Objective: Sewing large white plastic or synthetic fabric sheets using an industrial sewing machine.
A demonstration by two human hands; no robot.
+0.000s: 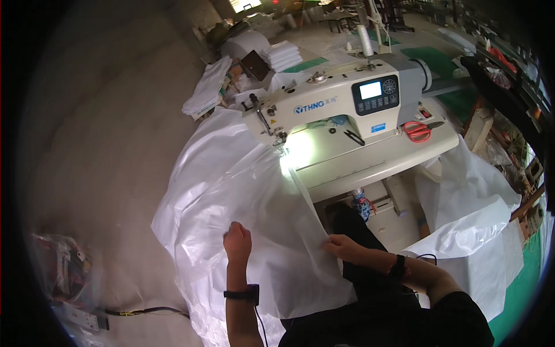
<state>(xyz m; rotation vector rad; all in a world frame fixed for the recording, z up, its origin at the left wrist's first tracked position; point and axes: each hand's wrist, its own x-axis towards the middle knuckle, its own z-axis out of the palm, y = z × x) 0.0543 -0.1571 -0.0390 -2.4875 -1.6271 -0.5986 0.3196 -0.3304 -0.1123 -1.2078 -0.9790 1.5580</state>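
Observation:
A large, thin white plastic sheet (pixel 272 231) hangs from the sewing machine (pixel 324 107) down over my lap. Its upper end lies under the machine's needle area, where a bright lamp shines. My right hand (pixel 342 247) pinches the sheet's right edge, below the front of the machine table (pixel 376 159). Closed like a fist, my left hand (pixel 237 240) grips the sheet farther left, with folds running out around it. Both hands are well below the needle. The fingertips of the left hand are partly hidden.
Red-handled scissors (pixel 417 132) and black thread snips (pixel 354 137) lie on the machine table. A white thread cone (pixel 365 41) stands behind the machine. More white sheeting (pixel 468 202) drapes at the right. A black cable (pixel 147 311) runs over the floor at the lower left.

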